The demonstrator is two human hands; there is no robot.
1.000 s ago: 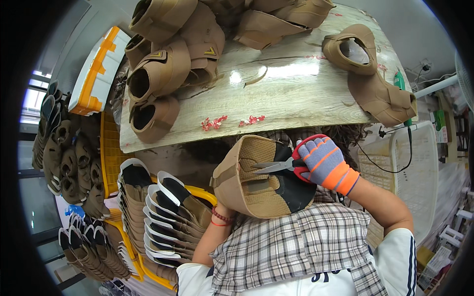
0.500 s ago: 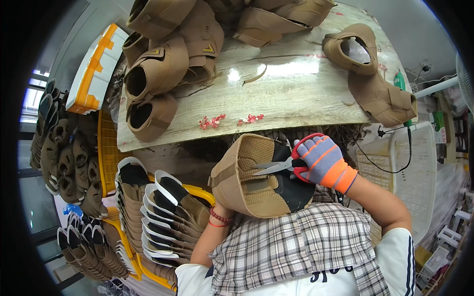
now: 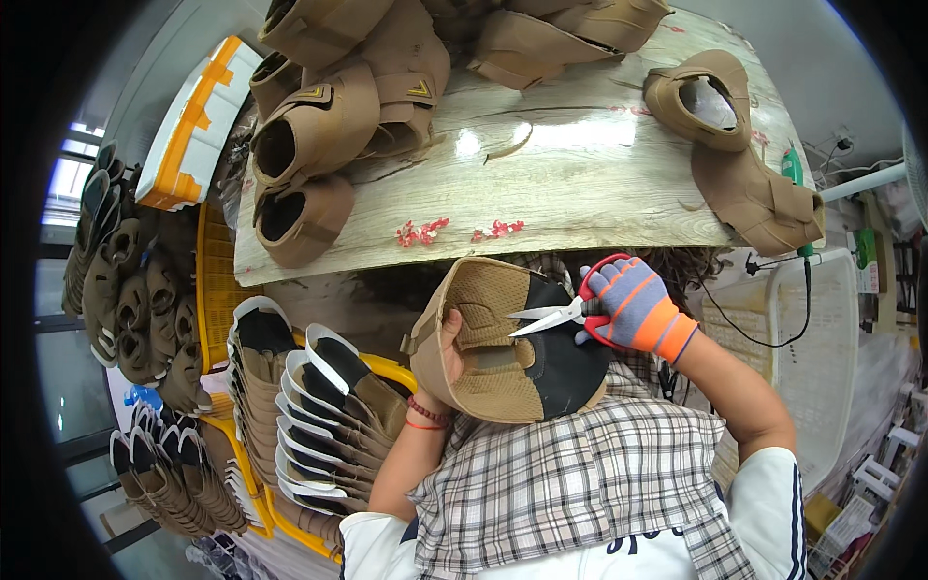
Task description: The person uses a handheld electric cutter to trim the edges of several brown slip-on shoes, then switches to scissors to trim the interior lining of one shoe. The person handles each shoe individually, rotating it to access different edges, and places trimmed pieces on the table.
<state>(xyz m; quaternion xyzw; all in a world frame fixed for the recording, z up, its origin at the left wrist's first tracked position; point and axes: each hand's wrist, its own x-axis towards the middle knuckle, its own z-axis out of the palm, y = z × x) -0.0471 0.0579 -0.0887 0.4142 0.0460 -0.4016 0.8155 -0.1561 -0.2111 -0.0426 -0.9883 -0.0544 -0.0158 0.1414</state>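
Above my lap I hold a tan shoe upper, its honeycomb-textured lining and black inner piece facing up. My left hand grips its left side, some fingers inside the opening and the rest hidden by the fabric. A grey glove with orange stripes covers my right hand, which is closed round the red handles of scissors. The scissors' blades are parted and point left over the lining, near where it meets the black piece. Whether the blades touch the material, I cannot tell.
Ahead is a wood-patterned table with tan uppers piled at its left and two more at its right. At left, stacked uppers with white edges stand by a yellow basket. A white crate stands at right.
The scissors' blades have spread apart and drawn slightly right. Part of my left hand now shows inside the shoe upper, where it was hidden before.
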